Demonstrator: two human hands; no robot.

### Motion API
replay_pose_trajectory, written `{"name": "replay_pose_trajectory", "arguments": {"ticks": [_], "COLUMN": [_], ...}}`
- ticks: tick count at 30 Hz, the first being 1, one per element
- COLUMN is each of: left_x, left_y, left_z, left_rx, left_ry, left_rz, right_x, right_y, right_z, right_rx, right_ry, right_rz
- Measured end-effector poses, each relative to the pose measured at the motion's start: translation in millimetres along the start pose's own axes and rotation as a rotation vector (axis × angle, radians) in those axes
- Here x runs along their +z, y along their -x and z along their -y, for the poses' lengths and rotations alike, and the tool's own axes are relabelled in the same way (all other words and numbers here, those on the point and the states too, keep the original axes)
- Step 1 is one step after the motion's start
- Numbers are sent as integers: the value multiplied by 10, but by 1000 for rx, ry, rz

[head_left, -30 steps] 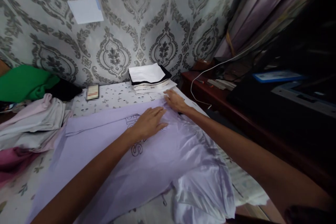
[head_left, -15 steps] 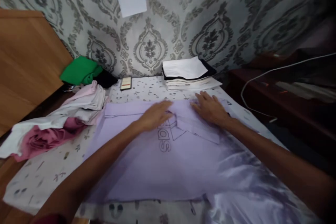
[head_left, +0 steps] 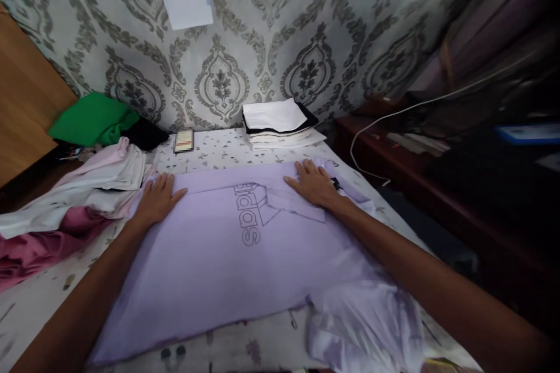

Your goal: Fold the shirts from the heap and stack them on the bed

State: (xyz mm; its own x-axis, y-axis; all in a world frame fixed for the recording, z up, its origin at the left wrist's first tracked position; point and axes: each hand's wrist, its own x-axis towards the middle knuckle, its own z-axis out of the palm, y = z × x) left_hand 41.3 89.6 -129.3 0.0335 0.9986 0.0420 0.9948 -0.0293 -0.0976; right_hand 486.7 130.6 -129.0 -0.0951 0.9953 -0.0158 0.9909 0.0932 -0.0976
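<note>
A lavender polo shirt (head_left: pixel 196 268) with an outlined "adidas" print lies spread on a white patterned cloth, its far side folded over toward me. At the far left corner of the shirt, my left hand (head_left: pixel 158 198) rests flat, fingers extended. My right hand (head_left: pixel 312 183) lies flat on the folded strip near the collar, fingers spread. Between the hands the printed letters and the collar show. One sleeve sits crumpled at the near right, below my right forearm.
Against the wall stands a stack of folded clothes (head_left: pixel 277 119), white on top. A small card-like box (head_left: pixel 184 140) lies left of it. Green cloth (head_left: pixel 94 119) and a pile of white and pink clothes (head_left: pixel 105 178) are at the left. A white cable (head_left: pixel 394 113) hangs at the right.
My left hand has slid left from the shirt's middle to its far left corner. My right hand remains by the collar. The view has turned to the right.
</note>
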Motion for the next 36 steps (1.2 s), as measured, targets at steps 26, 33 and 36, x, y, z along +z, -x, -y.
{"name": "replay_pose_trajectory", "arguments": {"ticks": [26,33,36], "left_x": [-20,174,231], "left_y": [617,1289,1431], "left_z": [220,436,465], "left_rx": [103,127,136], "left_ry": [-31,93,166], "left_rz": [-25,-48,-107], "right_x": [-171,-58,-83], "right_y": [1049,1563,1489], "right_z": [55,-191,-322], "right_rx": [-201,-222,-211], "right_ry": [-113,-217,-205], "right_rz": [-34,-107,-144]}}
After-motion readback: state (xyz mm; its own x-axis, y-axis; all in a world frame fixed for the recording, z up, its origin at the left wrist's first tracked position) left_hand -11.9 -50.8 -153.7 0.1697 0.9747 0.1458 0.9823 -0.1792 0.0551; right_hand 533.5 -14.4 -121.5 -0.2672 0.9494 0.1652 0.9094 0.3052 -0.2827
